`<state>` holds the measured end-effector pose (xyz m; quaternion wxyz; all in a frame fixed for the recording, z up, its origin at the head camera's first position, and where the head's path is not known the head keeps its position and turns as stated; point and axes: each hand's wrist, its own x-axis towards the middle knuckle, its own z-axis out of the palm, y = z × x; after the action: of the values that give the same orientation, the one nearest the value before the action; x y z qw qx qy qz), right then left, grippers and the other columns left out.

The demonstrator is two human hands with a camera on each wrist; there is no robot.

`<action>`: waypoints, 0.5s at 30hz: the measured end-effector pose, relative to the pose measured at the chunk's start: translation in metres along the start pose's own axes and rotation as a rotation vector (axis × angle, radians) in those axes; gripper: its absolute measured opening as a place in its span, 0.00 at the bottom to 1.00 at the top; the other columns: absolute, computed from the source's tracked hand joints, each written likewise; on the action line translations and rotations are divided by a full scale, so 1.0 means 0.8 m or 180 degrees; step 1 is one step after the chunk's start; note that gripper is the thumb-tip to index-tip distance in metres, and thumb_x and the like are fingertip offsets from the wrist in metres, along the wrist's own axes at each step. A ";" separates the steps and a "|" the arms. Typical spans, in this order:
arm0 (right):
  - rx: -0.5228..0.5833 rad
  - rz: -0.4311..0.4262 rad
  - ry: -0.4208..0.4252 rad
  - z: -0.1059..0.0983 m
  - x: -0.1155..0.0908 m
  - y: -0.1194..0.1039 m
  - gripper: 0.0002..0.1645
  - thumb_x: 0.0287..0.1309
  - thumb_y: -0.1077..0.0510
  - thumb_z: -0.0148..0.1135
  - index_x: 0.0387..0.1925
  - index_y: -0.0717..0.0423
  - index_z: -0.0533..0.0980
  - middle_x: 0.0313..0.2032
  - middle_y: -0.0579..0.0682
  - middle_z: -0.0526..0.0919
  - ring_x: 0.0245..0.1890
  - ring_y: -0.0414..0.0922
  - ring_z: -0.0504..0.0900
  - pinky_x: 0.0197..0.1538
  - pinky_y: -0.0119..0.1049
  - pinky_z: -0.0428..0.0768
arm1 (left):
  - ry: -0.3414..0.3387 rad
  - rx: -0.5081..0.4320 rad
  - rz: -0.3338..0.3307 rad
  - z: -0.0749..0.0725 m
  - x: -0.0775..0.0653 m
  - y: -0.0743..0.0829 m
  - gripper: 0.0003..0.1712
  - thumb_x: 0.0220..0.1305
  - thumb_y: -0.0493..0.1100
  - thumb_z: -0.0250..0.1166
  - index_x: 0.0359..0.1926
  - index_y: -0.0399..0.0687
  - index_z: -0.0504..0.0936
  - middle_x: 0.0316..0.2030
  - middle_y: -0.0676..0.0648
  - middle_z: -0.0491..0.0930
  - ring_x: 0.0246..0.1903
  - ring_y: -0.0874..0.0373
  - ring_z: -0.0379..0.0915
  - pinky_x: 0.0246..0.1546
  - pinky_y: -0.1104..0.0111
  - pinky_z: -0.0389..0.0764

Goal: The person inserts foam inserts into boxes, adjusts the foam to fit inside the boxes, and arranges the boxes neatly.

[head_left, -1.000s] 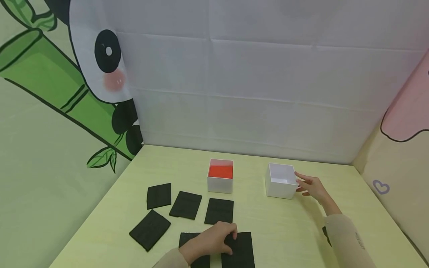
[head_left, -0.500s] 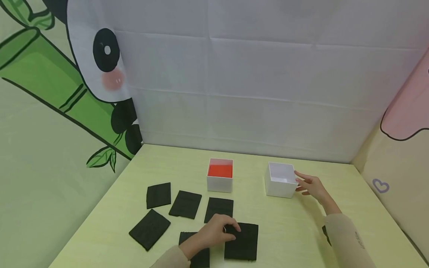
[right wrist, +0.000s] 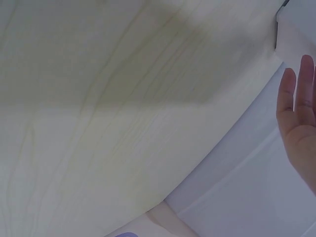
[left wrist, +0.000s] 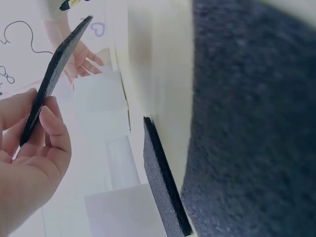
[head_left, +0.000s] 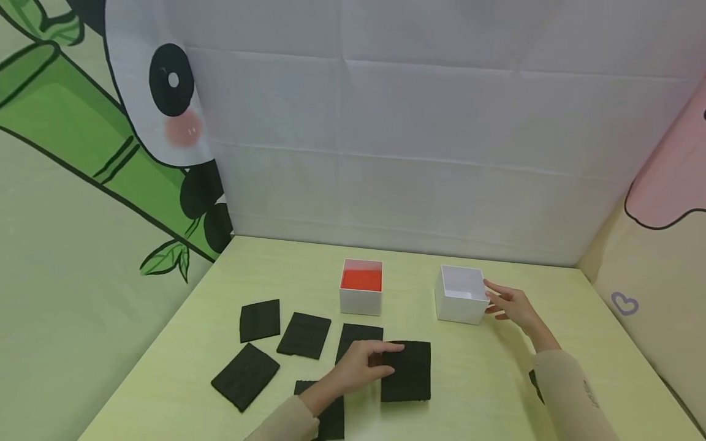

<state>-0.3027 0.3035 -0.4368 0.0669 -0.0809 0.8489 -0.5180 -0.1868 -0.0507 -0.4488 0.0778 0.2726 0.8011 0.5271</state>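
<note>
My left hand (head_left: 361, 366) pinches a flat black foam square (head_left: 407, 372) between thumb and fingers. In the left wrist view that foam square (left wrist: 55, 71) is seen edge-on, lifted clear of the table. My right hand (head_left: 513, 307) has its fingers spread against the right side of a white open-topped box (head_left: 462, 310); in the right wrist view its fingers look nearly straight. No contents show inside that box. To its left stands a second white box (head_left: 361, 302) with a red piece (head_left: 361, 280) inside.
More black squares lie on the pale yellow table (head_left: 182, 380): one at far left (head_left: 260, 321), one beside it (head_left: 304, 335), one at front left (head_left: 245, 376), and others partly behind the left hand and arm. A white cloth wall (head_left: 419, 135) rises behind the table.
My left hand has raised the black square off the table and carried it forward and slightly right, toward the right-hand box. The right hand has stayed at the box's side.
</note>
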 end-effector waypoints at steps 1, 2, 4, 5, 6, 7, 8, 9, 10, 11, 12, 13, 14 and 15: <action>-0.0011 -0.0010 0.0006 0.000 0.000 0.000 0.31 0.63 0.54 0.50 0.62 0.65 0.56 0.43 0.68 0.76 0.37 0.60 0.78 0.38 0.48 0.76 | 0.0013 -0.0001 0.0012 0.000 0.001 0.000 0.22 0.52 0.30 0.64 0.50 0.44 0.78 0.29 0.55 0.76 0.20 0.68 0.62 0.22 0.76 0.67; -0.0023 -0.0019 0.0008 0.000 0.000 0.000 0.31 0.63 0.54 0.50 0.62 0.65 0.56 0.42 0.68 0.76 0.37 0.60 0.78 0.38 0.48 0.76 | 0.0020 0.0001 0.0005 -0.001 0.003 0.001 0.23 0.52 0.30 0.63 0.51 0.45 0.77 0.27 0.54 0.75 0.20 0.67 0.62 0.22 0.76 0.67; -0.0038 -0.0034 0.0009 0.000 0.001 -0.001 0.31 0.63 0.54 0.50 0.62 0.66 0.56 0.42 0.69 0.76 0.37 0.61 0.78 0.38 0.48 0.76 | 0.0039 0.0010 -0.0008 -0.002 0.006 0.002 0.24 0.53 0.29 0.62 0.53 0.45 0.76 0.27 0.54 0.73 0.20 0.67 0.62 0.22 0.75 0.68; -0.0044 -0.0038 0.0013 0.000 0.001 -0.001 0.31 0.63 0.54 0.50 0.62 0.66 0.56 0.42 0.69 0.76 0.37 0.61 0.78 0.38 0.48 0.76 | 0.0049 0.0010 -0.0029 -0.002 0.007 0.002 0.24 0.54 0.28 0.61 0.53 0.45 0.76 0.27 0.55 0.72 0.20 0.66 0.63 0.22 0.75 0.68; -0.0051 -0.0047 0.0013 0.000 0.001 -0.001 0.31 0.63 0.55 0.50 0.62 0.66 0.56 0.42 0.69 0.76 0.37 0.62 0.78 0.37 0.48 0.76 | 0.0066 0.0016 -0.0053 -0.003 0.009 0.003 0.24 0.54 0.28 0.60 0.53 0.46 0.75 0.28 0.55 0.72 0.20 0.66 0.63 0.22 0.74 0.69; -0.0049 -0.0053 0.0021 0.000 0.001 -0.002 0.31 0.63 0.55 0.50 0.62 0.66 0.56 0.41 0.69 0.76 0.37 0.62 0.78 0.37 0.48 0.76 | 0.0080 0.0029 -0.0077 -0.003 0.011 0.003 0.24 0.55 0.27 0.59 0.54 0.46 0.75 0.29 0.55 0.72 0.20 0.66 0.63 0.23 0.74 0.69; -0.0048 -0.0061 0.0029 0.000 0.000 -0.002 0.30 0.63 0.55 0.50 0.62 0.66 0.56 0.41 0.69 0.77 0.37 0.62 0.78 0.37 0.48 0.76 | 0.0100 0.0043 -0.0106 -0.003 0.013 0.004 0.24 0.56 0.27 0.58 0.54 0.47 0.75 0.29 0.55 0.72 0.20 0.66 0.64 0.23 0.74 0.69; -0.0043 -0.0069 0.0034 0.000 0.000 -0.002 0.30 0.63 0.56 0.50 0.62 0.66 0.56 0.41 0.69 0.77 0.37 0.62 0.78 0.37 0.48 0.76 | 0.0120 0.0068 -0.0124 -0.004 0.015 0.004 0.24 0.57 0.27 0.57 0.55 0.48 0.74 0.30 0.55 0.72 0.20 0.65 0.64 0.23 0.74 0.69; -0.0041 -0.0078 0.0039 0.000 0.000 -0.002 0.30 0.63 0.56 0.50 0.62 0.66 0.56 0.40 0.69 0.77 0.37 0.62 0.78 0.36 0.48 0.76 | 0.0142 0.0087 -0.0145 -0.004 0.017 0.005 0.25 0.58 0.27 0.56 0.55 0.49 0.74 0.30 0.54 0.72 0.20 0.65 0.64 0.23 0.73 0.69; -0.0041 -0.0088 0.0046 0.000 0.000 -0.002 0.30 0.63 0.56 0.50 0.61 0.67 0.56 0.40 0.69 0.77 0.37 0.62 0.78 0.36 0.48 0.76 | 0.0167 0.0113 -0.0158 -0.004 0.019 0.006 0.25 0.58 0.27 0.55 0.55 0.49 0.74 0.31 0.54 0.73 0.20 0.64 0.63 0.24 0.73 0.69; -0.0044 -0.0091 0.0055 0.000 0.000 -0.002 0.30 0.63 0.56 0.50 0.61 0.67 0.57 0.40 0.69 0.77 0.36 0.62 0.78 0.36 0.48 0.76 | 0.0192 0.0122 -0.0154 -0.004 0.021 0.007 0.25 0.58 0.27 0.55 0.55 0.50 0.74 0.34 0.54 0.74 0.21 0.64 0.63 0.25 0.73 0.68; -0.0047 -0.0091 0.0061 0.000 0.000 -0.002 0.30 0.63 0.56 0.50 0.61 0.67 0.57 0.40 0.69 0.77 0.36 0.62 0.78 0.36 0.47 0.76 | 0.0215 0.0126 -0.0152 -0.004 0.023 0.007 0.25 0.59 0.27 0.54 0.56 0.50 0.73 0.37 0.53 0.75 0.23 0.64 0.64 0.26 0.73 0.68; -0.0052 -0.0089 0.0066 0.000 0.000 -0.002 0.30 0.63 0.56 0.50 0.61 0.67 0.57 0.40 0.68 0.77 0.36 0.61 0.78 0.36 0.47 0.76 | 0.0239 0.0127 -0.0150 -0.003 0.025 0.007 0.25 0.59 0.27 0.54 0.56 0.51 0.73 0.41 0.53 0.75 0.25 0.64 0.64 0.28 0.73 0.68; -0.0056 -0.0086 0.0067 0.000 0.000 -0.002 0.29 0.63 0.56 0.50 0.61 0.67 0.58 0.41 0.69 0.77 0.36 0.61 0.78 0.36 0.47 0.76 | 0.0260 0.0126 -0.0143 -0.003 0.027 0.007 0.26 0.59 0.27 0.53 0.56 0.52 0.72 0.45 0.53 0.75 0.27 0.63 0.64 0.29 0.73 0.68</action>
<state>-0.3027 0.3026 -0.4356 0.0502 -0.0875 0.8530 -0.5121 -0.2039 -0.0396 -0.4391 0.0514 0.2343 0.8199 0.5199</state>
